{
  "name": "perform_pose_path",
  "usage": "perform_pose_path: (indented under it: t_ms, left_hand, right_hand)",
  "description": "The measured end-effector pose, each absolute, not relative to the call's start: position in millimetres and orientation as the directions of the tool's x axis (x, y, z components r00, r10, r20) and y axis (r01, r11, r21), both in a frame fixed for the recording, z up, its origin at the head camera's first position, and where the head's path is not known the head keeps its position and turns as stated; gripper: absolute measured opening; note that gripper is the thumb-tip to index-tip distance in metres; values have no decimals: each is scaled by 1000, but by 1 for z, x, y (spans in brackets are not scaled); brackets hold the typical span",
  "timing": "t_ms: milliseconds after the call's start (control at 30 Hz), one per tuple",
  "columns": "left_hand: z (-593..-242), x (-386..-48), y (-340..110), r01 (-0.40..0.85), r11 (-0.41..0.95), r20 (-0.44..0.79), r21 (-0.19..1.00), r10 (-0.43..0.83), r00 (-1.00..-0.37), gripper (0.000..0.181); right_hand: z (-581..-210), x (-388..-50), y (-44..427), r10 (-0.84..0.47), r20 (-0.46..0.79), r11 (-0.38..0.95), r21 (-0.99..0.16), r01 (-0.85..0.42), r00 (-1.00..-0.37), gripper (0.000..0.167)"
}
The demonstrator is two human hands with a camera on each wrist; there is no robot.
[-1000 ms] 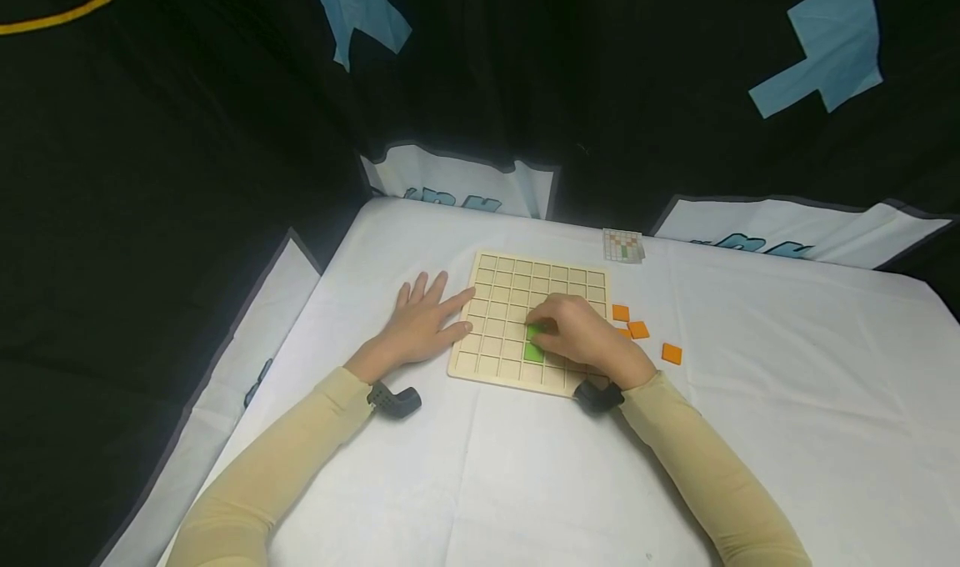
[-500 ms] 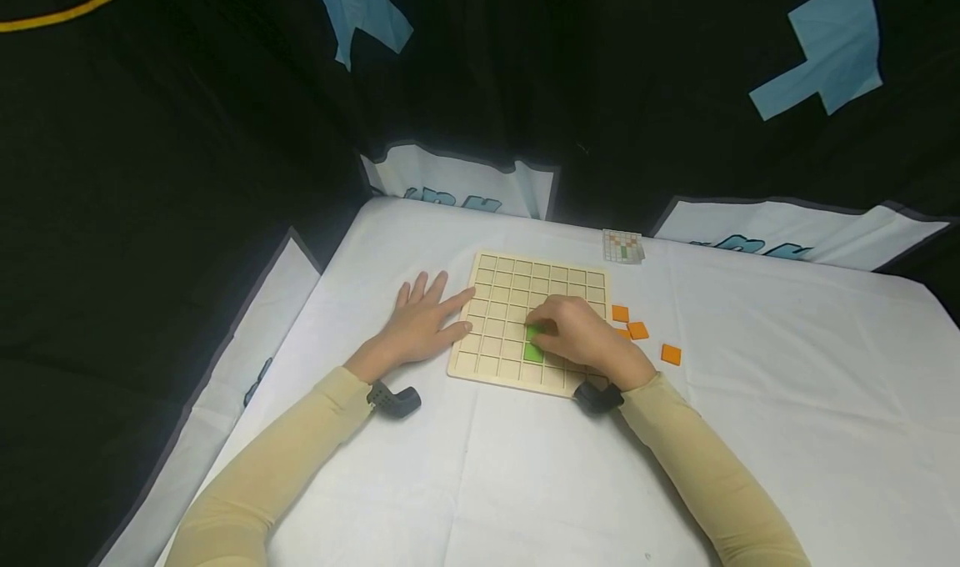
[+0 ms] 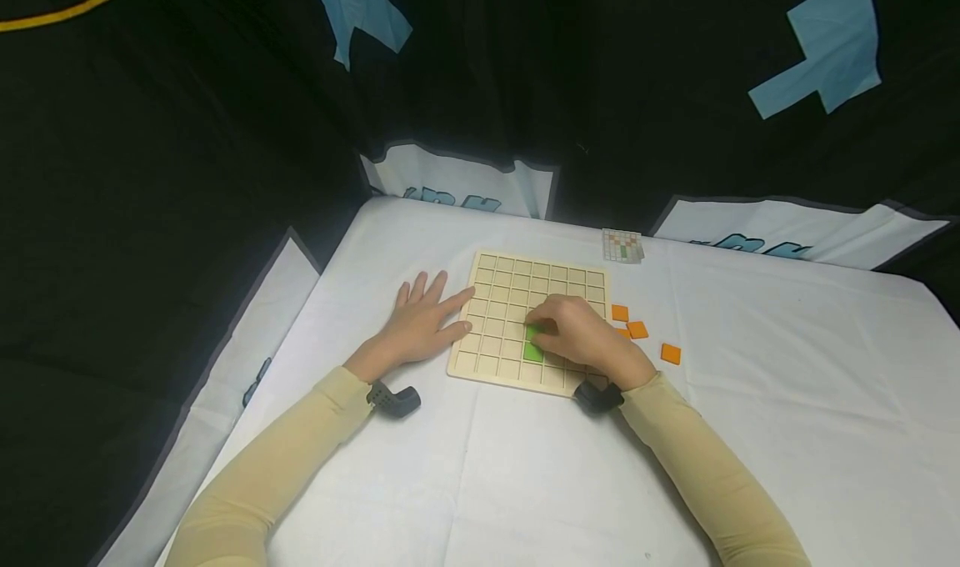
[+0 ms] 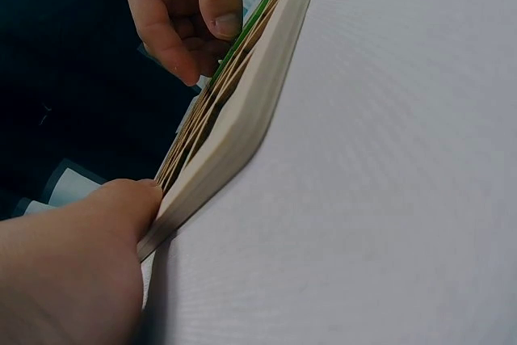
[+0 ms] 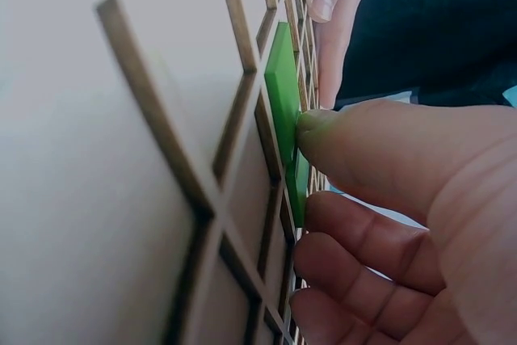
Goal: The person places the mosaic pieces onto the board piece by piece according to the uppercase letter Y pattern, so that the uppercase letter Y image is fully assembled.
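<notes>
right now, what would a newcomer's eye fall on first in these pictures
Probably the bright green tiles on the pale gridded board, touched by the right hand. Next, the orange tiles on the white cloth by the board's right side. Higher up, light blue patches stand out against the black backdrop.

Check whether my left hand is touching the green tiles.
Apart. The head view shows it: a bare stretch of the board lies between the left hand and the green tiles.
</notes>
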State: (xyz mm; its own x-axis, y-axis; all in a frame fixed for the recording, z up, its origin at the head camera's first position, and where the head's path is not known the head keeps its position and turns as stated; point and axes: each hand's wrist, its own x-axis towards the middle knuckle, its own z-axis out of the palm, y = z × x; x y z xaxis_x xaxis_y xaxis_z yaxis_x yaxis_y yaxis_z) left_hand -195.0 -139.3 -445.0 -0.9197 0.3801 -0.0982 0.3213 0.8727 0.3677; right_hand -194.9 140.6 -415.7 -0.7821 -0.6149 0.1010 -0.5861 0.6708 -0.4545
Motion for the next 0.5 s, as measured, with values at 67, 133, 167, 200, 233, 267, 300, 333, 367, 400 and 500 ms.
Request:
perform_pose_path:
  t_ms: [67,133,167,200,233,267,300,333,367,400,500]
  left_hand:
    - [-445,-195,-139,320,873,-99,367,379,-920,64]
    - [-445,-195,-139,319,874,-101,367,378,-920,64]
    - [-445,-196,-139,319,874,-103,366,378,-920,64]
    - [-445,-196,-139,318,875,-103,365,378,-920,64]
    - [-445,-196,-139,318,875,-103,365,378,-920,64]
    - [-445,-196,-139,318,875,-102,366,378,-920,64]
    - [-445,-196,-139,319,874,-100,366,378,-920,64]
    - [-445,-196,-139,320,875,-99,364,378,-920,64]
    - [-446,-196,-140,319,874,-100,365,378,-920,64]
    - [-446,-196,-140,321,873,-97,366,379,-920,64]
    - [-448,-197,-140,321,873,-99,368,380,-920,64]
  right_hand:
    - [-415,-195,141,-614,105,671,-454,-587,-783,25]
    - [-415,-195,142,-614,108,672,-449,-590,-782,24]
    - [-415,-195,142,-613,109,673,-447,-590,-782,24]
    - [-415,-195,143,-611,108,675,-447,-587,-784,25]
    - [-415,-195,144,-608,106,677,-447,-584,-787,25]
    - [-415,-195,145,-604,103,681,-450,-578,-790,25]
    - [-414,-195,146,-599,100,684,-452,-573,-794,26]
    - [-414,-195,147,-594,96,688,-454,-566,-799,26]
    - [-414,-195,149,-587,94,692,-457,-559,-804,27]
    - [-413,-195,150,-583,92,696,-457,-554,-807,27]
    - [-411,-194,157,-571,98,705,-450,-548,-815,29]
